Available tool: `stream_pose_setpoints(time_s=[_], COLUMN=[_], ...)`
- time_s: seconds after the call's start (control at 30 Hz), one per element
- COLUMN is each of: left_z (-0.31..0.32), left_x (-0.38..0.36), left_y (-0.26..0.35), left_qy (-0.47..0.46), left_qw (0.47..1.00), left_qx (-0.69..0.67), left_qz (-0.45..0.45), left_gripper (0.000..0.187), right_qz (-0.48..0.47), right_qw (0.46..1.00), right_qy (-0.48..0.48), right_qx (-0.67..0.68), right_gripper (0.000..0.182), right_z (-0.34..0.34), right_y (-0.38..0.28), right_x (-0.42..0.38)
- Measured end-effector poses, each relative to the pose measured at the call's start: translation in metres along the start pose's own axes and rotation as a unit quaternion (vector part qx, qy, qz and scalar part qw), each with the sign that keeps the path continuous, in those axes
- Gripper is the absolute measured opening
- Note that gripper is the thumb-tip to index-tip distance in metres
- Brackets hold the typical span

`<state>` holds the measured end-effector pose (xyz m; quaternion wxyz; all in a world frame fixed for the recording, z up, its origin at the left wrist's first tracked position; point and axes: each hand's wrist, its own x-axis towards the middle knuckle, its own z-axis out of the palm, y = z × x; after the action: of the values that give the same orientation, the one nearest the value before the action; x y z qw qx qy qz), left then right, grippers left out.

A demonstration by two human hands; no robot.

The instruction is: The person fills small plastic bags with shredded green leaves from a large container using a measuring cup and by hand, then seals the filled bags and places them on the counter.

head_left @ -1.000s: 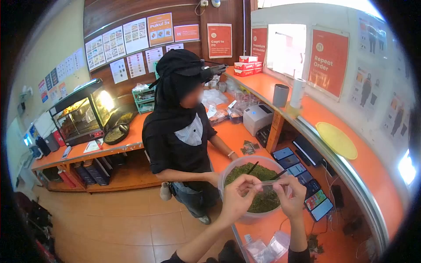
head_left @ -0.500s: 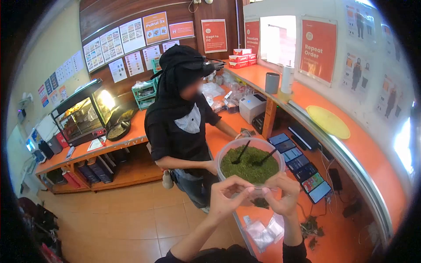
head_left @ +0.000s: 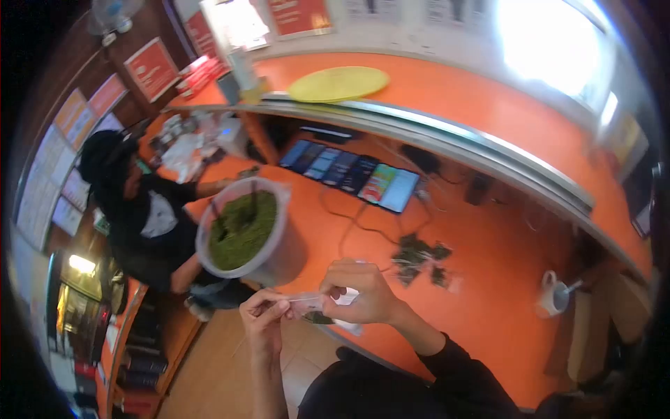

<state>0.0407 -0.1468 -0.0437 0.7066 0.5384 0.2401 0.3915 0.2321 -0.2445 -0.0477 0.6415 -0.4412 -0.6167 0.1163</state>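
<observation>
A small clear plastic bag (head_left: 306, 302) is stretched between my two hands over the front edge of the counter. My left hand (head_left: 264, 315) pinches one side of it between thumb and fingers. The other side is in the curled fingers of my right hand (head_left: 363, 292). Just beyond my hands stands a translucent tub (head_left: 287, 253) of finely chopped green leaves (head_left: 246, 234), with two dark utensil handles sticking up from it. Part of another packet with green contents (head_left: 317, 318) shows beneath my hands, mostly hidden.
A co-worker (head_left: 150, 209) stands left of the tub, one hand near its side. Several phones (head_left: 343, 171) lie in a row under the shelf, with cables trailing forward. Small packets with dark green contents (head_left: 419, 258) lie on the orange counter (head_left: 481, 307). A white mug (head_left: 553, 297) stands at right.
My view has swung to the right, so the tub and co-worker now appear farther left. Both hands still grip the bag. Blur softens parts of the present view.
</observation>
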Motion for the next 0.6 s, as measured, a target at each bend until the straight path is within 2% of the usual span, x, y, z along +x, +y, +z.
stream_pose_setpoints(time_s=[0.03,0.1,0.13,0.17,0.23,0.27,0.3,0.37,0.4,0.47,0.53,0.6], left_z=[0.012,0.034,0.042,0.052,0.090,0.083,0.081,0.075,0.070,0.052,0.034,0.014], left_x=[-0.001,0.006,0.013,0.017,0.015,0.016,0.013,0.003,-0.003,-0.014,-0.027,-0.041], left_y=[-0.010,-0.032,-0.046,-0.057,-0.059,-0.069,-0.078,-0.096,-0.104,-0.120,-0.128,-0.130], left_qy=[-0.017,0.012,-0.037,-0.055,0.022,-0.013,-0.021,-0.005,0.025,0.051,0.081,0.107], left_qw=[1.000,1.000,0.997,0.997,0.998,0.995,0.996,0.990,0.988,0.989,0.989,0.984], left_qx=[-0.008,0.003,0.061,0.052,0.046,0.095,0.091,0.143,0.154,0.136,0.119,0.131], left_qz=[-0.010,-0.028,0.010,0.015,0.029,0.008,0.013,-0.004,0.000,-0.023,-0.043,-0.047], left_gripper=[0.008,0.008,0.019,0.019,0.035,0.044,0.044,0.040,0.032,0.026,0.021,0.024], right_qz=[0.009,0.079,0.095,0.090,0.092,0.112,0.108,0.170,0.168,0.011,0.132,0.130], right_qw=[1.000,0.993,0.991,0.989,0.965,0.941,0.938,0.882,0.880,0.904,0.908,0.906], right_qy=[0.010,0.047,0.057,0.065,0.123,0.100,0.105,0.081,0.081,0.012,-0.118,-0.107], right_qx=[-0.017,-0.070,-0.076,-0.093,-0.214,-0.304,-0.312,-0.432,-0.437,-0.426,-0.379,-0.388], right_gripper=[0.014,0.014,0.016,0.016,0.014,0.014,0.014,0.020,0.020,0.021,0.022,0.019], right_z=[-0.012,-0.034,-0.044,-0.052,-0.070,-0.079,-0.083,-0.079,-0.069,-0.035,0.005,0.037], right_y=[-0.002,-0.005,-0.004,-0.001,-0.005,-0.015,-0.015,-0.001,0.020,0.077,0.107,0.129], right_x=[-0.014,-0.033,-0.042,-0.047,-0.053,-0.054,-0.056,-0.073,-0.087,-0.114,-0.134,-0.150])
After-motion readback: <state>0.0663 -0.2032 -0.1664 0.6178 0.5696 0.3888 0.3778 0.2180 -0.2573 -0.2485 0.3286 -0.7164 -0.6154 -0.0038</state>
